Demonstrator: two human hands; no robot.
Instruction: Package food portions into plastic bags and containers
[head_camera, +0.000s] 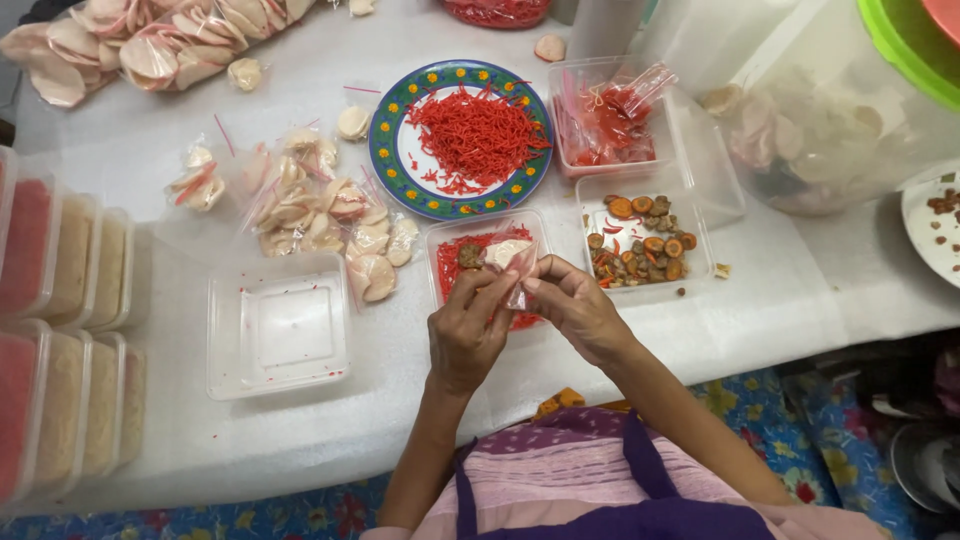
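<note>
Pinching a small clear bag (513, 268) between both hands: left hand (468, 330), right hand (578, 308).

A white-covered table (790, 290) spans twelve o'clock; a blue flowered floor mat (760, 400) lies toward six, in soft even light.

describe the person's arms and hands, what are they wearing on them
Both forearms are bare, with no sleeves reaching them. The left hand and right hand wear no gloves, and no rings, watch or bracelets show. The only clothing in view is a pink and purple striped top with dark purple straps over it.
</note>
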